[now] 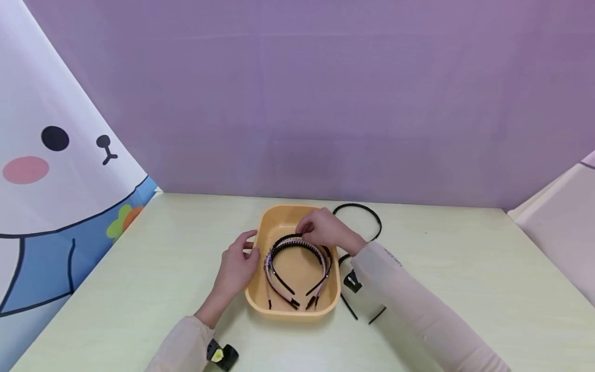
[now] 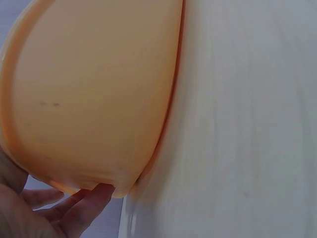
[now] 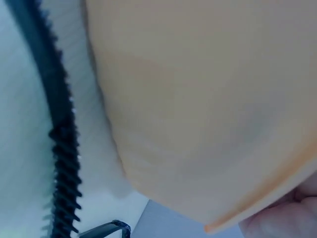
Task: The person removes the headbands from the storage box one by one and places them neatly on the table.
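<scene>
A yellow plastic basin (image 1: 297, 313) holds several headbands nested together, among them a black toothed headband (image 1: 294, 245) and a pink headband (image 1: 324, 268). At its left side, my left hand (image 1: 238, 264) touches the rim with thumb and fingers; in the left wrist view, fingertips (image 2: 99, 194) press against the outer wall. My right hand (image 1: 323, 227) reaches over the basin's right rim and pinches a black headband (image 1: 292, 236) at the top of its arch. Curled fingers show at the corner of the right wrist view, with the headband itself hidden there.
Right of the basin, another black toothed headband (image 1: 380, 219) lies on the pale table (image 1: 446, 258), partly covered by my right arm. Thin black headband ends (image 1: 377, 315) stick out below the sleeve. Behind the table stands a purple backdrop (image 1: 316, 103).
</scene>
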### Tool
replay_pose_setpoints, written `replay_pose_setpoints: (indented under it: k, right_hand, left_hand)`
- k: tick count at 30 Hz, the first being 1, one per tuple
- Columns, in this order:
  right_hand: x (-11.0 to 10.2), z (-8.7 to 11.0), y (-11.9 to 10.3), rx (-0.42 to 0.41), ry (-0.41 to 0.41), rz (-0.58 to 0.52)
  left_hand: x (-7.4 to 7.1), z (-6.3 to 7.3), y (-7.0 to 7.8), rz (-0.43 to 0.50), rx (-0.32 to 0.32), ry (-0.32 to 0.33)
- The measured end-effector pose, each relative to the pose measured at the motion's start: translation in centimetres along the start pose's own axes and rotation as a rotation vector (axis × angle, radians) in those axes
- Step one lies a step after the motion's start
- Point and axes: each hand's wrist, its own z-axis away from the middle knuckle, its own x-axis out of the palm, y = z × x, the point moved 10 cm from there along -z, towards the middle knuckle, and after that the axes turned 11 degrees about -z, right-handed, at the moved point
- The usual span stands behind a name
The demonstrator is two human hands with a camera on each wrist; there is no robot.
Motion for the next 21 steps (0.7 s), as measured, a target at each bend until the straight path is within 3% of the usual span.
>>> replay_pose_setpoints:
  k: [21]
  right_hand:
    - [-1.7, 0.6, 0.2, 0.033, 0.008, -0.106]
  left_hand:
    - [0.2, -0.4, -0.2, 0.003, 0.009, 0.005]
